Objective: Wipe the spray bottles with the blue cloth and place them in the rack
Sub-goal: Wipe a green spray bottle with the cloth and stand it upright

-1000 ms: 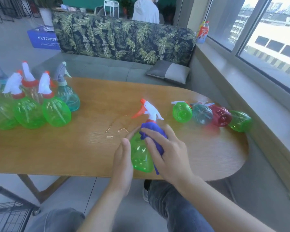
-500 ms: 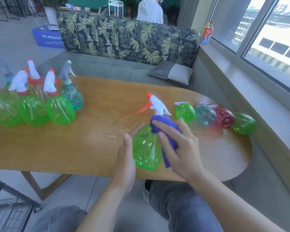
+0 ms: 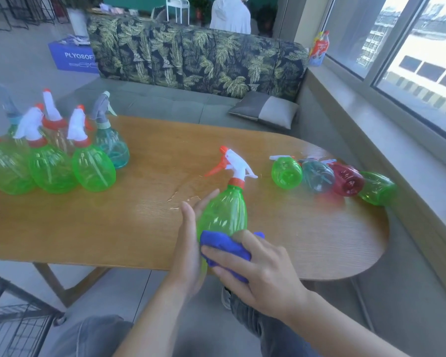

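Wood-grain table (image 3: pixel 139 228), rounded right end. Green translucent bottle (image 3: pixel 224 212) at the near edge, ribbed teardrop body, white trigger with orange nozzle. Left hand (image 3: pixel 191 243) cups its left side, motion-blurred. Right hand (image 3: pixel 258 264) pinches the crumpled blue cloth (image 3: pixel 224 247) against the bottle's base, hiding it.
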`<control>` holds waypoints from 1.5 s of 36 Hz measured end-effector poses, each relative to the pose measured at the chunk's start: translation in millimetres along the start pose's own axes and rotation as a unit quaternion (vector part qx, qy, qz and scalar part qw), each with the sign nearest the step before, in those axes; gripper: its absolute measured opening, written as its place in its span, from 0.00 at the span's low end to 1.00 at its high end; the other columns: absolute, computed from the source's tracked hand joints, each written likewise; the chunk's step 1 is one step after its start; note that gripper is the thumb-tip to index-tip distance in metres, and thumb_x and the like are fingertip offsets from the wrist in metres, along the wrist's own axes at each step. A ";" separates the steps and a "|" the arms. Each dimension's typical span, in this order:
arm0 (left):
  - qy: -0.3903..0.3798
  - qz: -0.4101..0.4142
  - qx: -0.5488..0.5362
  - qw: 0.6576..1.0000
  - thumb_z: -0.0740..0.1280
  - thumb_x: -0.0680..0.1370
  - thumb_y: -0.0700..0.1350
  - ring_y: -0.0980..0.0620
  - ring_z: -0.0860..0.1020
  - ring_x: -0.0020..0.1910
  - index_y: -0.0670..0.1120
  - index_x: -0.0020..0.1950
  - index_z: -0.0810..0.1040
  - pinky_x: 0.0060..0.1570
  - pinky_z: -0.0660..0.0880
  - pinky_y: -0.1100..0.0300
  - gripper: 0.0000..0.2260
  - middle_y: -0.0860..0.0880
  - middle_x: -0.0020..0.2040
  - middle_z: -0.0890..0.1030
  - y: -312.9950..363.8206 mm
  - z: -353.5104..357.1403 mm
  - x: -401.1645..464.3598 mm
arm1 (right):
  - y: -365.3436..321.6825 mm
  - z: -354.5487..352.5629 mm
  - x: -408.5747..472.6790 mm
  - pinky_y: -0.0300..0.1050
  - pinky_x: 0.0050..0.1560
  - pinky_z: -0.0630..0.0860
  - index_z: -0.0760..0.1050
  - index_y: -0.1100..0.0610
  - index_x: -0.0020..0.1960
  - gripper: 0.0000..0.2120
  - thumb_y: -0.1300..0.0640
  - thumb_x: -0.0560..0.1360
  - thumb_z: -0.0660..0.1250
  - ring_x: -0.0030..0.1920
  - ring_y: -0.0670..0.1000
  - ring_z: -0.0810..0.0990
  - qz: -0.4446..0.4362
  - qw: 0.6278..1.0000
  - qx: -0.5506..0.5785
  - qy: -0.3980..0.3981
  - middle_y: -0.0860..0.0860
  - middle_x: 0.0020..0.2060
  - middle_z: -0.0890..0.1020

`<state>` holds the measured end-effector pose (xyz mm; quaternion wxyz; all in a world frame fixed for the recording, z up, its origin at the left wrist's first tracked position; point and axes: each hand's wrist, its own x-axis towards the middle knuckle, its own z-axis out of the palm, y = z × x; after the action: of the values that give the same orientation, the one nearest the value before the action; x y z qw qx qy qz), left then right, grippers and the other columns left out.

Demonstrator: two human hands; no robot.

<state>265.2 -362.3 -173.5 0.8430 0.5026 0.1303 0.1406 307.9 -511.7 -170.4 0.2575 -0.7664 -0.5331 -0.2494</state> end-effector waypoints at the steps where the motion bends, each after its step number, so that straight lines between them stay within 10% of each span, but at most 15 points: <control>1: -0.003 -0.005 -0.006 1.000 0.45 0.83 0.71 0.34 0.86 0.60 0.60 0.74 0.78 0.60 0.83 0.39 0.32 0.41 0.65 0.86 1.3 0.3 -0.6 | -0.4 -1.3 -1.6 0.41 0.30 0.69 0.83 0.44 0.66 0.13 0.47 0.83 0.68 0.40 0.47 0.71 -0.007 1.000 -0.003 -0.001 0.49 0.46 0.75; 6: -0.016 0.033 -0.006 0.999 0.57 0.79 0.75 0.40 0.81 0.71 0.57 0.75 0.78 0.75 0.71 0.33 0.33 0.43 0.70 0.83 8.5 3.7 -7.6 | -1.4 -9.2 2.2 0.34 0.44 0.72 0.80 0.46 0.67 0.14 0.48 0.83 0.65 0.44 0.39 0.74 0.150 0.978 0.114 0.094 0.42 0.48 0.71; 13: -0.056 0.060 0.016 0.997 0.83 0.66 0.66 0.39 0.75 0.76 0.60 0.75 0.78 0.76 0.70 0.33 0.39 0.45 0.77 0.78 3.7 -1.5 -5.9 | -1.8 -12.4 13.5 0.34 0.50 0.75 0.79 0.46 0.58 0.10 0.60 0.83 0.68 0.49 0.49 0.81 0.410 0.832 0.342 0.149 0.42 0.50 0.83; 20: -0.056 0.062 0.010 0.996 0.76 0.75 0.54 0.41 0.75 0.77 0.61 0.76 0.77 0.78 0.66 0.31 0.29 0.46 0.77 0.78 -1.9 4.9 -6.2 | -1.3 2.2 3.6 0.61 0.69 0.75 0.82 0.50 0.65 0.13 0.47 0.83 0.68 0.65 0.53 0.81 0.466 0.756 0.416 0.195 0.50 0.61 0.85; 28: -0.044 0.118 0.063 0.990 0.69 0.81 0.61 0.48 0.69 0.81 0.64 0.77 0.76 0.81 0.62 0.34 0.23 0.55 0.80 0.74 -4.5 -0.7 -0.3 | -12.8 4.2 2.0 0.34 0.59 0.71 0.78 0.41 0.68 0.16 0.51 0.84 0.60 0.58 0.46 0.80 0.384 0.827 0.365 0.187 0.44 0.54 0.81; 39: -0.013 0.173 0.137 0.975 0.59 0.85 0.59 0.64 0.68 0.79 0.61 0.77 0.75 0.80 0.63 0.54 0.20 0.65 0.76 0.75 -6.9 4.7 -3.1 | -0.2 4.3 -3.1 0.32 0.54 0.70 0.73 0.44 0.75 0.20 0.57 0.85 0.58 0.51 0.47 0.77 0.310 0.917 0.221 0.118 0.44 0.51 0.75; 54: -0.005 0.157 0.106 0.982 0.59 0.87 0.55 0.58 0.72 0.78 0.56 0.77 0.77 0.80 0.66 0.45 0.19 0.59 0.75 0.78 -3.4 7.8 -3.1 | 32.7 -14.1 42.1 0.49 0.50 0.77 0.78 0.47 0.72 0.20 0.43 0.86 0.57 0.48 0.48 0.76 0.190 0.978 0.076 0.045 0.46 0.53 0.74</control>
<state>265.5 -371.3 -172.7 0.7530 0.6039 0.0599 0.2545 350.3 -501.9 -136.4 0.3811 -0.8200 -0.3832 -0.1887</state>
